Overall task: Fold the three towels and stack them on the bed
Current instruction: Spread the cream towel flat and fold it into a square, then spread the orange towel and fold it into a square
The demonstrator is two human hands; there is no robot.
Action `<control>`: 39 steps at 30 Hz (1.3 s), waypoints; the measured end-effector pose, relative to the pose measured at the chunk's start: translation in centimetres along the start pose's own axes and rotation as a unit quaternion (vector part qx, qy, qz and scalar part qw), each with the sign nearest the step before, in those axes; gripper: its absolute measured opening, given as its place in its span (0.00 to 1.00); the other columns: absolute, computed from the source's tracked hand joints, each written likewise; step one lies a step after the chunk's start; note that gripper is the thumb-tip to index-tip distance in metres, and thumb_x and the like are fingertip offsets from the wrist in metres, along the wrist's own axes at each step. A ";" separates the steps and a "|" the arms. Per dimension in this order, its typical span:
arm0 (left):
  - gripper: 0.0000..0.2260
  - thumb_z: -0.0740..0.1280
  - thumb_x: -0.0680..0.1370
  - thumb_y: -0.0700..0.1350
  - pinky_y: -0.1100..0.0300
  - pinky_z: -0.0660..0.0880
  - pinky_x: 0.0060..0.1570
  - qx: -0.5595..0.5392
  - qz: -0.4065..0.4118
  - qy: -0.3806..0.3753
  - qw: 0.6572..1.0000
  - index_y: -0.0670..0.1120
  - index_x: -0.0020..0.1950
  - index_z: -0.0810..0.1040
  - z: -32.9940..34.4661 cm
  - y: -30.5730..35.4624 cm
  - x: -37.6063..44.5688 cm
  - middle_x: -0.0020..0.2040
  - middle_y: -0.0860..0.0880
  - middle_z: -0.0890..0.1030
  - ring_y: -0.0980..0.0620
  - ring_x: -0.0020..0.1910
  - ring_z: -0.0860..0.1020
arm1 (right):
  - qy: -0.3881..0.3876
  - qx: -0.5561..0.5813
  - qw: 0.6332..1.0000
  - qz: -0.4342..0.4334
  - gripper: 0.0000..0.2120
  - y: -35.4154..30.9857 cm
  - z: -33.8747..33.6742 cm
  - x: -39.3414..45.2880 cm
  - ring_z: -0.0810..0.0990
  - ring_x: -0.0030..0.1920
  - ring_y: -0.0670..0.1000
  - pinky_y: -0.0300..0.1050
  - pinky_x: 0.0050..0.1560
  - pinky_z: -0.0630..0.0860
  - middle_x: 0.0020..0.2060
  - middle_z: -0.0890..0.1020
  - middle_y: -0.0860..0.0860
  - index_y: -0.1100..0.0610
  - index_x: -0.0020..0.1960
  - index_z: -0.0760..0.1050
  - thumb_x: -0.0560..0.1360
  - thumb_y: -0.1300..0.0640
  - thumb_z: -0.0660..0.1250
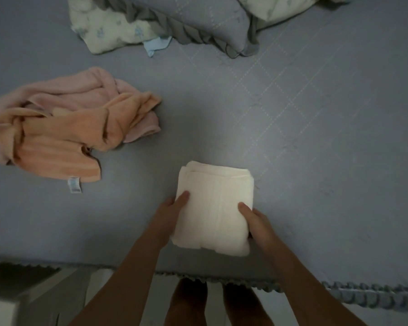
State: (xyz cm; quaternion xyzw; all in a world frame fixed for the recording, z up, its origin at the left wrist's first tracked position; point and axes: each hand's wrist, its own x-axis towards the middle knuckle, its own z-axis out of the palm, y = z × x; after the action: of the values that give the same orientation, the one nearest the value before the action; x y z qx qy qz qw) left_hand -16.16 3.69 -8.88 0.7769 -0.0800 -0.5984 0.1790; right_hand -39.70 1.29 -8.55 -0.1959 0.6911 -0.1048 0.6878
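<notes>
A person's bare forearms reach up from the bottom of the frame over the scalloped edge of a grey-blue quilted bed cover [316, 142]. In the lower centre, the left hand [174, 205] and the right hand [257, 222] clasp the two sides of a cream-white towel folded into a thick rectangle [214, 203], thumbs pressed on its top, the remaining fingers hidden along its edges; whether the bundle rests on the cover or is just lifted cannot be told. The first fold appears finished, and this seems to be the step of setting the towel down as the base of the stack. Farther off, at the left of the frame, a peach-orange striped towel with a small white label [64, 140] lies crumpled over a pale pink towel [64, 88], both unfolded and well apart from the folded one. The next move likely calls for releasing the bundle squarely, then pulling one crumpled towel free and spreading it flat. At the top of the frame lie a grey ruffled pillow [198, 22] and a pale floral blanket [108, 31]
</notes>
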 end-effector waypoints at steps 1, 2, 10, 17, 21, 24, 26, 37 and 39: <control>0.24 0.65 0.74 0.66 0.49 0.75 0.56 0.003 0.010 0.006 1.000 0.52 0.62 0.73 -0.2 -0.2 -0.6 0.56 0.51 0.78 0.48 0.54 0.78 | 0.000 0.000 1.000 -0.009 0.15 -0.1 0.4 -0.3 0.84 0.49 0.52 0.48 0.48 0.79 0.50 0.85 0.51 0.53 0.58 0.78 0.77 0.45 0.66; 0.21 0.63 0.76 0.65 0.51 0.75 0.53 0.011 0.031 0.018 0.999 0.50 0.58 0.74 -0.6 -0.3 -1.3 0.56 0.51 0.79 0.49 0.53 0.78 | 0.002 0.000 1.000 -0.020 0.13 -0.4 1.0 -0.8 0.83 0.49 0.51 0.48 0.47 0.78 0.49 0.85 0.49 0.52 0.57 0.78 0.77 0.46 0.66; 0.12 0.55 0.83 0.54 0.62 0.69 0.40 0.022 0.181 0.153 0.971 0.49 0.52 0.74 -9.7 -0.4 -6.2 0.46 0.54 0.78 0.56 0.45 0.77 | -0.034 -0.074 0.990 -0.114 0.15 -2.8 11.1 -5.6 0.80 0.52 0.48 0.49 0.53 0.76 0.54 0.81 0.47 0.48 0.62 0.73 0.77 0.47 0.68; 0.11 0.58 0.82 0.49 0.56 0.68 0.38 -0.007 0.128 0.263 0.956 0.50 0.42 0.73 -29.1 -3.1 -4.2 0.40 0.52 0.76 0.51 0.40 0.73 | -0.192 -0.215 0.945 -0.154 0.16 -3.8 30.0 -7.7 0.77 0.50 0.35 0.36 0.47 0.74 0.53 0.79 0.37 0.40 0.60 0.70 0.74 0.48 0.67; 0.09 0.56 0.82 0.47 0.52 0.67 0.46 -0.035 0.078 0.321 0.943 0.46 0.48 0.74 -40.6 -5.1 -1.1 0.42 0.48 0.75 0.45 0.46 0.73 | -0.242 -0.274 0.920 -0.143 0.19 -4.2 43.5 -6.6 0.79 0.53 0.41 0.37 0.51 0.74 0.53 0.79 0.38 0.43 0.64 0.73 0.73 0.51 0.68; 0.11 0.55 0.82 0.50 0.49 0.68 0.51 -0.047 0.065 0.351 0.933 0.47 0.52 0.75 -48.3 -5.4 1.7 0.44 0.49 0.75 0.45 0.49 0.73 | -0.231 -0.265 0.924 -0.154 0.20 -4.0 52.8 -5.1 0.80 0.55 0.46 0.40 0.49 0.76 0.54 0.81 0.43 0.47 0.65 0.74 0.73 0.52 0.69; 0.13 0.56 0.81 0.52 0.47 0.69 0.54 -0.042 0.069 0.344 0.935 0.47 0.55 0.75 -52.4 -5.3 3.6 0.47 0.47 0.75 0.44 0.50 0.73 | -0.231 -0.260 0.926 -0.149 0.21 -3.7 56.7 -3.8 0.80 0.53 0.44 0.38 0.48 0.75 0.53 0.81 0.43 0.49 0.66 0.74 0.74 0.51 0.69; 0.25 0.70 0.70 0.36 0.47 0.64 0.69 0.172 0.309 0.351 0.867 0.40 0.67 0.74 -49.9 1.7 6.0 0.67 0.39 0.74 0.39 0.67 0.71 | 0.201 -0.025 0.979 0.000 0.18 -9.4 50.2 1.4 0.80 0.42 0.57 0.50 0.42 0.76 0.44 0.80 0.57 0.63 0.54 0.76 0.76 0.48 0.69; 0.24 0.70 0.69 0.36 0.48 0.66 0.67 0.167 0.375 0.277 0.869 0.42 0.66 0.75 -46.3 4.4 6.1 0.67 0.42 0.74 0.41 0.67 0.71 | 0.316 0.027 0.948 -0.010 0.26 -11.2 47.4 2.1 0.80 0.53 0.59 0.50 0.48 0.76 0.55 0.80 0.58 0.64 0.62 0.74 0.73 0.46 0.71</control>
State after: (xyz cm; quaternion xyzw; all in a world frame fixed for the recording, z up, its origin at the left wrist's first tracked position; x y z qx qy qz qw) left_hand 30.26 5.99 -2.54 0.8407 -0.4110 -0.2244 0.2719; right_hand 8.75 -3.81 -7.37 -0.1412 0.8680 -0.1873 0.4377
